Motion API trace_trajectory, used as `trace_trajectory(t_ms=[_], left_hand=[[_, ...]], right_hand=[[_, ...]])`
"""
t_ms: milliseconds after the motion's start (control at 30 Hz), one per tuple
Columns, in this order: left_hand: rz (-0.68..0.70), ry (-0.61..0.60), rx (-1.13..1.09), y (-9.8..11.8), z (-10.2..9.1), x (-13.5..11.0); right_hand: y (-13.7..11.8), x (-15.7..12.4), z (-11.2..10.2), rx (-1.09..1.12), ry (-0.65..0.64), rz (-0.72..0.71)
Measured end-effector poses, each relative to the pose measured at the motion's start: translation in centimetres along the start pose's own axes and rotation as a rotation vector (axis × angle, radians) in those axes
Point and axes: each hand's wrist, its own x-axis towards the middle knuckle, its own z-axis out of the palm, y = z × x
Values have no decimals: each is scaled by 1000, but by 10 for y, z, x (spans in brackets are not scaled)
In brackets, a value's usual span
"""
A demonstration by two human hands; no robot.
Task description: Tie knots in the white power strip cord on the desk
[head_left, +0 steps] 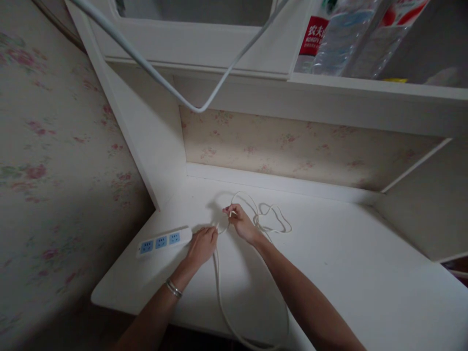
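A white power strip (165,241) with blue socket panels lies on the left part of the white desk. My left hand (204,243), a silver bracelet at its wrist, is at the strip's right end, closed on the white power cord (218,280); the palm side is hidden. To its right, my right hand (239,222) pinches a stretch of the same cord between thumb and fingers, a little above the desk. From there the cord loops loosely behind and right of my right hand. Another length hangs over the desk's front edge between my forearms.
Above the desk (351,263) runs a white shelf unit (204,46). Plastic bottles (343,36) stand on its right shelf. A thick pale cable (199,108) hangs in front of it, near the camera. Floral wallpaper (54,195) covers the wall at left.
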Motion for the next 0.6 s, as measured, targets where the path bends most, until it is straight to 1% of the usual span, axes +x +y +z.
trace_trajectory(t_ms=[133, 233, 333, 400, 467, 533, 600], left_hand=[[15, -14, -166, 6, 0, -6], [18, -21, -289, 7, -1, -8], [8, 8, -362, 7, 1, -9], [6, 39, -377, 7, 3, -10], [8, 69, -374, 8, 4, -11], [-2, 94, -371, 9, 3, -11], [-25, 109, -367, 7, 1, -10]], right_hand=[[20, 5, 17, -30, 61, -31], [30, 8, 22, -192, 36, -22], [34, 3, 25, -368, 21, 1], [32, -4, 27, -516, 47, -4], [24, -13, 30, -715, 71, -36], [10, -21, 29, -865, 78, -71], [-7, -28, 20, -954, 69, -105]])
